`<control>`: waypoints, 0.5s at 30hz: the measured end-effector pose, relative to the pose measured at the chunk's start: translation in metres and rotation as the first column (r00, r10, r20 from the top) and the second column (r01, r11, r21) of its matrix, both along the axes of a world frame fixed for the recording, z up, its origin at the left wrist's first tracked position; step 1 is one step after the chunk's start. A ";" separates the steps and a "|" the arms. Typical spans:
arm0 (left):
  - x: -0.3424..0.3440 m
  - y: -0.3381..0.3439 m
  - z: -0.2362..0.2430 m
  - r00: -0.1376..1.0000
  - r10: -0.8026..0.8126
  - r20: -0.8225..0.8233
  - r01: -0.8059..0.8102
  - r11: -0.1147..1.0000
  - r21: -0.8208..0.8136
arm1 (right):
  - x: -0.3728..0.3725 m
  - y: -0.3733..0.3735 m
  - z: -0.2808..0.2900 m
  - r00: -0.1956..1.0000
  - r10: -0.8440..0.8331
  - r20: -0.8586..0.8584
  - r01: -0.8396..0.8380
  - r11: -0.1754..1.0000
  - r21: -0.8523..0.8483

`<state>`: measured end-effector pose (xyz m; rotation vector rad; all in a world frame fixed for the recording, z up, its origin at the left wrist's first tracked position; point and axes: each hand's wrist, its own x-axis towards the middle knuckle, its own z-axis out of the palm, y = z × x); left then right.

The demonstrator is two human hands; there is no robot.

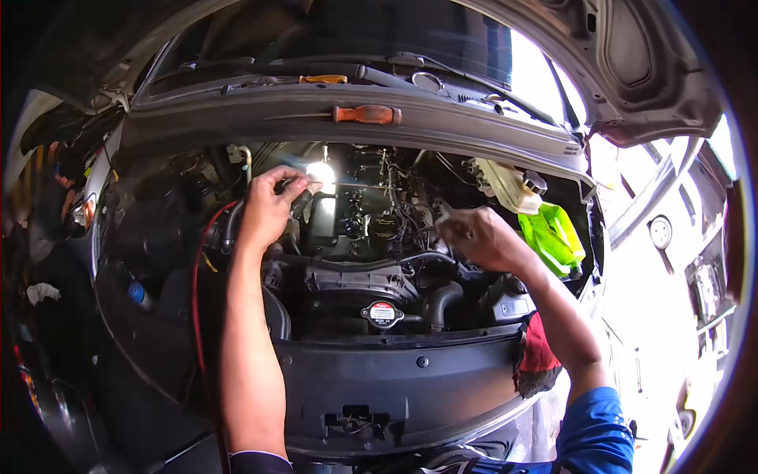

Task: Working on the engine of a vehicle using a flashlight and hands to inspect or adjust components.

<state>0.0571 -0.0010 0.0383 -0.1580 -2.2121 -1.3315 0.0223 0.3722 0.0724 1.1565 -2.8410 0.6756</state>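
Observation:
Over the left side of the engine (325, 225), my left hand (270, 207) is closed in a pinch. A thin rod (359, 186) runs rightward from its fingertips across the engine top. Right at those fingertips glows a bright work lamp (320, 174), whose glare hides part of the grip. My right hand (485, 239) is above the engine's right side, fingers curled and a little blurred. Something greyish shows at its fingertips, too smeared to name. Near that hand are dark hoses and a pale fluid reservoir (505, 186) with a black cap.
An orange-handled screwdriver (367, 115) lies on the cowl below the windscreen, with a yellow-handled tool (324, 79) behind it. A bright green piece (553, 238) sits beside the reservoir. A red cable (197, 292) passes my left forearm. A red cloth (540, 351) hangs at the front edge. The raised bonnet (643, 63) arches above.

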 end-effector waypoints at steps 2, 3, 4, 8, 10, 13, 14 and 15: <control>0.001 -0.001 0.000 1.000 -0.015 -0.005 0.015 0.999 0.037 | 0.021 0.025 0.006 0.998 -0.055 0.026 0.052 0.993 0.105; 0.001 -0.001 0.000 1.000 -0.024 -0.010 0.024 0.999 0.034 | 0.032 0.039 0.007 0.999 -0.053 -0.001 0.053 0.992 0.115; 0.000 -0.001 0.000 0.999 -0.039 0.001 0.039 0.998 0.050 | 0.042 0.054 0.007 0.998 0.009 -0.055 -0.003 0.996 0.092; 0.001 0.004 0.001 0.999 0.003 -0.051 -0.007 0.996 -0.091 | 0.087 0.128 -0.002 0.939 -0.317 0.137 0.331 0.939 -0.094; 0.003 0.007 0.001 0.998 -0.047 -0.051 0.043 0.996 -0.081 | 0.112 0.163 -0.011 0.843 -0.532 0.073 0.535 0.821 -0.200; -0.001 0.016 0.003 1.000 -0.029 0.001 0.029 0.998 -0.053 | 0.155 0.195 -0.028 0.856 -0.502 0.122 0.506 0.769 -0.390; 0.000 0.019 0.004 0.998 -0.028 0.051 0.029 0.999 -0.027 | 0.169 0.196 -0.038 0.886 -0.447 0.124 0.454 0.780 -0.430; -0.001 0.023 0.003 0.995 -0.066 0.079 0.064 0.998 0.017 | 0.181 0.194 -0.049 0.898 -0.429 0.099 0.434 0.824 -0.365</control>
